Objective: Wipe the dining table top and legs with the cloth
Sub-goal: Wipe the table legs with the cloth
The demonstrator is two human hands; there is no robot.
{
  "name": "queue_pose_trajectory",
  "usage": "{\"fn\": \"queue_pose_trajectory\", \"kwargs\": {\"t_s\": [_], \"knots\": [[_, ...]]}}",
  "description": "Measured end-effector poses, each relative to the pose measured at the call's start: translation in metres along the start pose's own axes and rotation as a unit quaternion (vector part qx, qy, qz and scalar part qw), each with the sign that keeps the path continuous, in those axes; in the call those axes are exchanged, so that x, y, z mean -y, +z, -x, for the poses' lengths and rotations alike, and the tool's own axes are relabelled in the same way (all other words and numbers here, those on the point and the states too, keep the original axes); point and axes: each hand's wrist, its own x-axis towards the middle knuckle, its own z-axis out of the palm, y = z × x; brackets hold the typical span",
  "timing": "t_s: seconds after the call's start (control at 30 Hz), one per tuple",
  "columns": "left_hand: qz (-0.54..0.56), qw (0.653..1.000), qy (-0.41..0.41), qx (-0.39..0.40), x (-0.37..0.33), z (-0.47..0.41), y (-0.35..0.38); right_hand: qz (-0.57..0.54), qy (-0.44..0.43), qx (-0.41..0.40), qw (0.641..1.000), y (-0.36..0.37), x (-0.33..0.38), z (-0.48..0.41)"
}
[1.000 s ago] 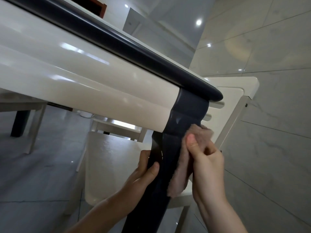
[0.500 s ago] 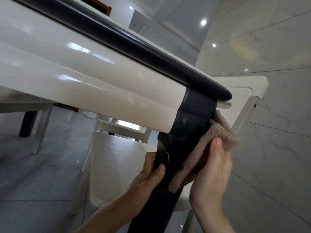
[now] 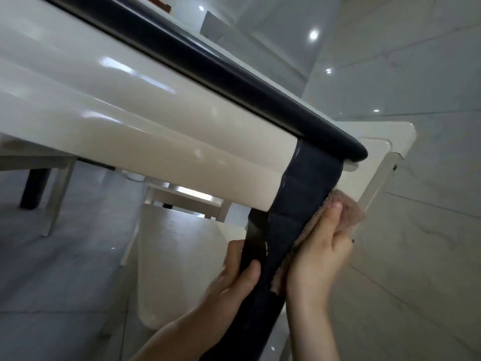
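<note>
Pink cloth (image 3: 346, 212) under right hand (image 3: 318, 254), against leg (image 3: 294, 212).

No readable text or labels anywhere.

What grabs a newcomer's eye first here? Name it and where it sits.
The dark table leg running down the middle from the dark-rimmed table top, with both hands on it. The right hand presses a fuzzy pink cloth against the leg's right side, just under the table corner, while the left hand grips the leg lower down. A cream chair stands behind.
</note>
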Motion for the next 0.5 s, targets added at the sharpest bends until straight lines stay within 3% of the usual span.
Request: {"fn": "queue_pose_trajectory", "kwargs": {"t_s": [0.1,0.2,0.33,0.5], "knots": [[0.005,0.999,-0.014,-0.033,-0.001,-0.004,0.001,0.167,-0.100,0.009,0.981,0.017,0.013,0.017],[0.016,1.000,0.000,-0.011,-0.001,-0.005,0.002,0.186,-0.100,0.008,0.978,0.036,0.036,-0.014],[0.050,0.999,-0.005,0.002,-0.006,-0.004,0.002,0.066,-0.099,0.027,0.993,0.023,0.029,-0.033],[0.062,0.998,-0.029,0.001,0.001,-0.003,0.004,-0.038,-0.047,0.060,0.996,-0.024,-0.053,0.049]]}}
